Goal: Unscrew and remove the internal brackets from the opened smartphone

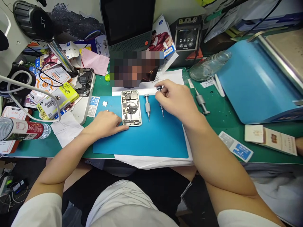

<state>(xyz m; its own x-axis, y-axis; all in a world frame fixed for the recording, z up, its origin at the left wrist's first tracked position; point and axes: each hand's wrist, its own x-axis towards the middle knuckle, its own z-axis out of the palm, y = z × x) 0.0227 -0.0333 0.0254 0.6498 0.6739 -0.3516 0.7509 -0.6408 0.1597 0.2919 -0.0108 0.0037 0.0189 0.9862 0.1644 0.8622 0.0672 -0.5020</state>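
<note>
An opened smartphone (131, 108) lies on the blue mat (142, 142), its inner parts showing. My left hand (107, 124) rests on the mat at the phone's lower left, thumb by its bottom corner; the other fingers are curled and partly hidden. In my right hand (174, 97) a grey screwdriver (161, 104) is pinched near its top, tip pointing down to the mat. Between it and the phone lies a second screwdriver (147, 107). Beyond my left hand sits a small silvery metal piece (104, 103), with tiny dark bits near it.
A third screwdriver (200, 100) lies right of my right hand. Left are a battery box (58, 101), another opened phone (84, 82) and a water bottle (26, 128). A glass bottle (209, 66) lies at the back right beside a large blue sheet (251, 85). A screen (127, 22) stands behind.
</note>
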